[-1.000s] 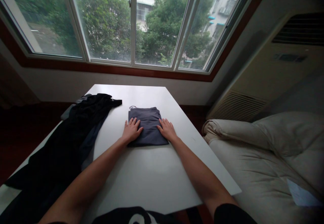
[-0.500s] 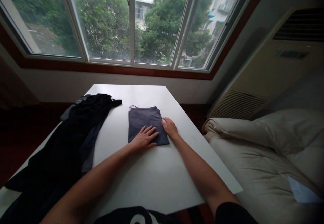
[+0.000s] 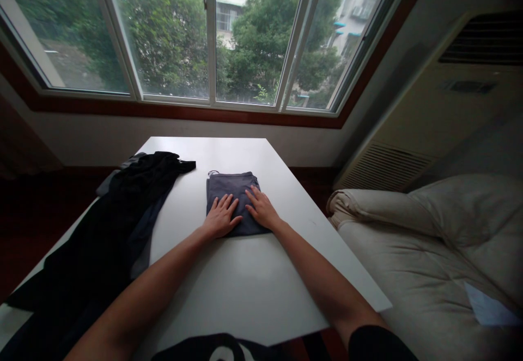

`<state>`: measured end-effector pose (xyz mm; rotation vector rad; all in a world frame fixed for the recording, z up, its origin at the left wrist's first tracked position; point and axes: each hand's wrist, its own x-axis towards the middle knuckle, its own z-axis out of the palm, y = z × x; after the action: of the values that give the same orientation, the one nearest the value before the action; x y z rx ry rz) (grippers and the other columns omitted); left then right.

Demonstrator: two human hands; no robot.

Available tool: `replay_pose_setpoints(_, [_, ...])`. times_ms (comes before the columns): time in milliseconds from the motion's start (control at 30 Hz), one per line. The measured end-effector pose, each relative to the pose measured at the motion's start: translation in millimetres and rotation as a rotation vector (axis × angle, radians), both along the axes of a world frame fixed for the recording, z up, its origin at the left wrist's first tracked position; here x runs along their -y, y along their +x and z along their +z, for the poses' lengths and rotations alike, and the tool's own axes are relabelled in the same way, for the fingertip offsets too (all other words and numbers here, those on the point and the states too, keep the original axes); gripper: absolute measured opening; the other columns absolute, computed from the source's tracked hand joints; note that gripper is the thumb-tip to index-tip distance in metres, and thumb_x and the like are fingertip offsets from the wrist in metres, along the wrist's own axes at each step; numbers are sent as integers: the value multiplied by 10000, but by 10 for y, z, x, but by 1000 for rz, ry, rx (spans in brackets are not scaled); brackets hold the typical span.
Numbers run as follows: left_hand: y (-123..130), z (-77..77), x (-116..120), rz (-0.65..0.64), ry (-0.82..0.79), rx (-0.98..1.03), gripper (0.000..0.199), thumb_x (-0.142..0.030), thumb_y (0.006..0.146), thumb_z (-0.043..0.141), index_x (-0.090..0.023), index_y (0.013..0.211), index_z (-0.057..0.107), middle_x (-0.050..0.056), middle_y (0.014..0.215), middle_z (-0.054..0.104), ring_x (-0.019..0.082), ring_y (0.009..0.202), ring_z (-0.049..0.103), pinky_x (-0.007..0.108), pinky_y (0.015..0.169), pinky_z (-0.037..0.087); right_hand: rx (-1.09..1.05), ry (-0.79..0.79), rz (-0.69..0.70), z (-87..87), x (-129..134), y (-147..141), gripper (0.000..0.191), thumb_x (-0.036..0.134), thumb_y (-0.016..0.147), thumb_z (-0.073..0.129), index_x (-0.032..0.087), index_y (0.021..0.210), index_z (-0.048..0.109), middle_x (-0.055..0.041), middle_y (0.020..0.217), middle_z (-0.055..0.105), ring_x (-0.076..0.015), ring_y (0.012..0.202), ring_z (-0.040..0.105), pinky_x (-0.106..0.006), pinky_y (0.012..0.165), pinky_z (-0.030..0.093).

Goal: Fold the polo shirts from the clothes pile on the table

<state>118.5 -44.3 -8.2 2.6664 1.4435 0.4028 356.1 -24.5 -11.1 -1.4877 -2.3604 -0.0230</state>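
A dark grey garment (image 3: 235,182), folded into a flat rectangle with a thin drawstring loop at its far left corner, lies on the white table (image 3: 245,285). My left hand (image 3: 220,215) rests flat on its near left part with the fingers spread. On the right part of the same garment lies my right hand (image 3: 262,208), palm down, its fingers apart and pointing toward the far left. Neither hand grips the cloth. What kind of garment it is, I cannot tell from the folded shape.
Along the table's left side lies a loose heap of black and grey clothes (image 3: 110,219), partly hanging over the edge. A beige padded sofa (image 3: 392,241) stands close on the right, with a pale sheet (image 3: 490,304) on it. Beyond the table is a window (image 3: 212,105).
My right hand has moved left from the garment's right edge onto its top. My left hand has slid a little left and away from me. The garment has stayed put.
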Motion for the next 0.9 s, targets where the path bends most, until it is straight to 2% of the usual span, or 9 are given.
replay_pose_setpoints(67, [8, 8, 10, -10, -3, -3, 804, -722, 994, 348, -218, 1621, 369, 120, 1699, 272, 336, 1583, 181, 559, 1276, 94, 32, -50, -19, -41, 7, -22, 578, 434, 1066, 445, 210, 1597, 414, -118, 1688, 262, -295, 1561, 247, -510, 1241, 268])
replay_pose_setpoints(200, [16, 24, 23, -33, 10, -6, 857, -743, 967, 397, -207, 1633, 342, 129, 1709, 238, 346, 1587, 161, 562, 1276, 77, 25, -46, -78, -72, -21, -9, 593, 441, 1080, 412, 204, 1621, 361, -119, 1698, 227, -281, 1572, 217, -509, 1255, 225])
replay_pose_setpoints(300, [27, 37, 41, -76, 19, -8, 860, -730, 963, 423, -205, 1638, 328, 125, 1715, 218, 340, 1590, 146, 556, 1279, 68, 35, -74, -73, -60, -47, 15, 557, 438, 1079, 410, 213, 1589, 427, -109, 1683, 278, -273, 1567, 232, -503, 1251, 229])
replay_pose_setpoints(467, [52, 80, 83, -157, -19, -16, 837, -724, 973, 420, -241, 1646, 304, 107, 1722, 199, 330, 1589, 155, 557, 1277, 81, -1, -37, -142, -48, -89, 47, 530, 395, 1082, 387, 207, 1573, 453, -109, 1665, 325, -256, 1558, 256, -490, 1257, 217])
replay_pose_setpoints(600, [53, 122, 100, -165, -42, -19, 815, -702, 982, 438, -250, 1647, 302, 111, 1721, 197, 333, 1587, 167, 564, 1273, 94, -40, -14, -163, -52, -105, 63, 516, 372, 1076, 396, 205, 1558, 474, -113, 1652, 352, -256, 1540, 301, -483, 1248, 245])
replay_pose_setpoints(800, [45, 130, 97, -177, -48, -19, 817, -721, 986, 405, -253, 1648, 297, 116, 1718, 211, 334, 1582, 184, 562, 1268, 92, -61, -3, -126, -51, -104, 60, 489, 347, 1064, 410, 204, 1516, 528, -114, 1624, 404, -260, 1512, 355, -500, 1239, 271])
replay_pose_setpoints(900, [76, 116, 134, -210, -58, -37, 842, -749, 978, 387, -254, 1651, 286, 125, 1719, 197, 351, 1582, 173, 587, 1259, 84, -105, 68, -153, -61, -116, 63, 505, 321, 1064, 394, 187, 1540, 497, -116, 1634, 387, -248, 1522, 338, -471, 1253, 255])
